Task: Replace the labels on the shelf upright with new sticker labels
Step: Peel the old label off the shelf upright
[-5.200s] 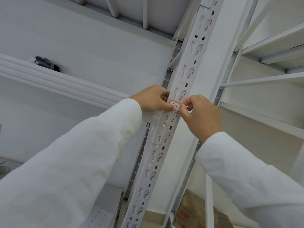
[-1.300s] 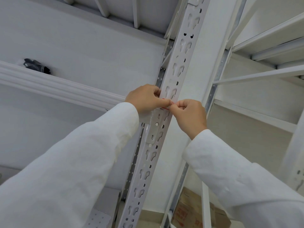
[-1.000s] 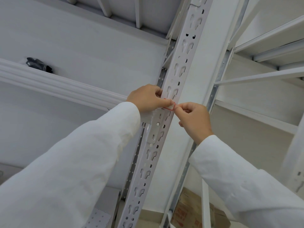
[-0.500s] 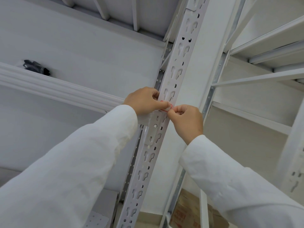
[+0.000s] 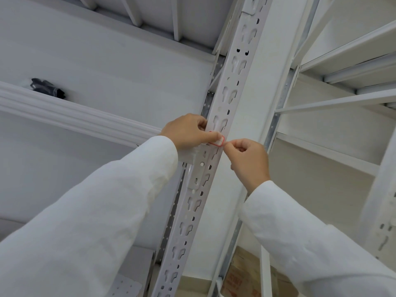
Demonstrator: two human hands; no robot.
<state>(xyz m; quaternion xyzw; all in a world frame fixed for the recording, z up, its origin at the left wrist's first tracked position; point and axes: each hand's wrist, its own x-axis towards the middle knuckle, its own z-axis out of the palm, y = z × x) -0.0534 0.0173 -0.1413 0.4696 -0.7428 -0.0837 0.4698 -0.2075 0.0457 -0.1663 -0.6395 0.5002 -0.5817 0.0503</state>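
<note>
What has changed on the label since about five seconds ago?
The red-edged label lay flat on the upright with its writing showing; now the left hand covers most of it and the right hand pinches its right edge. Both hands stayed at the same spot.

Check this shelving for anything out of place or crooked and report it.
The red-bordered label on the shelf upright is not lying flat: the left hand presses on it while the right hand pinches its right edge. A dark bundle lies alone on the left ledge.
</note>
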